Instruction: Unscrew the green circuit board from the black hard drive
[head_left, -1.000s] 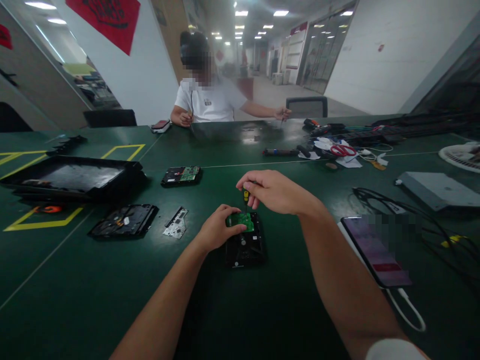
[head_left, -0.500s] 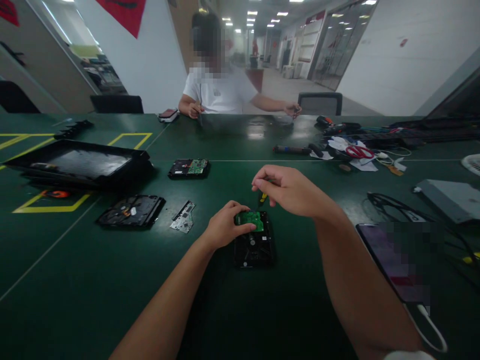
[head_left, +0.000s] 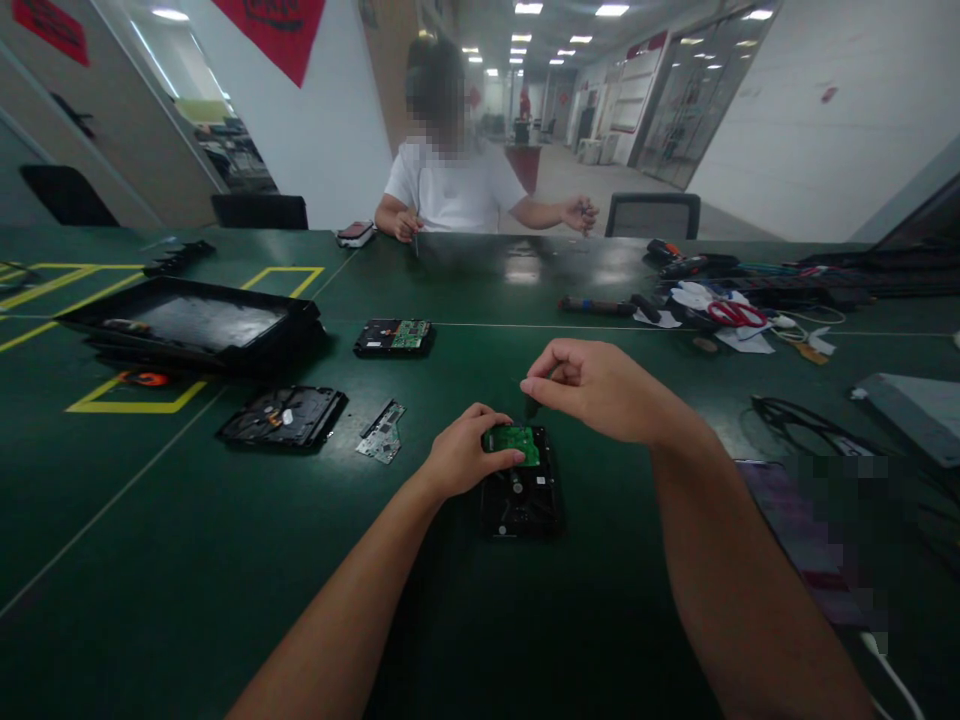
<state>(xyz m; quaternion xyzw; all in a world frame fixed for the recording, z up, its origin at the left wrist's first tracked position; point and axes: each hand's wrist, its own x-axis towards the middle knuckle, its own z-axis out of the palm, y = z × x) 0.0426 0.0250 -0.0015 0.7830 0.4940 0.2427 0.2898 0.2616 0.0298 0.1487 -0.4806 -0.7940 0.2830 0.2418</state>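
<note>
A black hard drive (head_left: 520, 508) with a green circuit board (head_left: 517, 444) lies flat on the green table before me. My left hand (head_left: 469, 452) grips its left side, thumb across the board and fingers round the far left edge. Just beyond the drive's far end, my right hand (head_left: 581, 385) is closed with thumb and index finger pinched on a small dark tool, seemingly a screwdriver (head_left: 531, 406). Its tip is too dark to make out. A loose circuit board (head_left: 382, 432) rests to the left, beside an opened black drive casing (head_left: 283, 418).
Another hard drive (head_left: 394, 338) lies farther off. Black trays (head_left: 202, 325) stand at left. On the right are a phone (head_left: 795, 530), black cables (head_left: 802, 425), a grey box (head_left: 911, 415) and red-handled scissors (head_left: 737, 314). Across the table sits a person (head_left: 457, 190) in a white shirt.
The whole view has shifted, so things appear farther right. My right hand has turned slightly over the drive's far end; the yellow part seen below its fingers is now hidden. My left hand keeps its grip.
</note>
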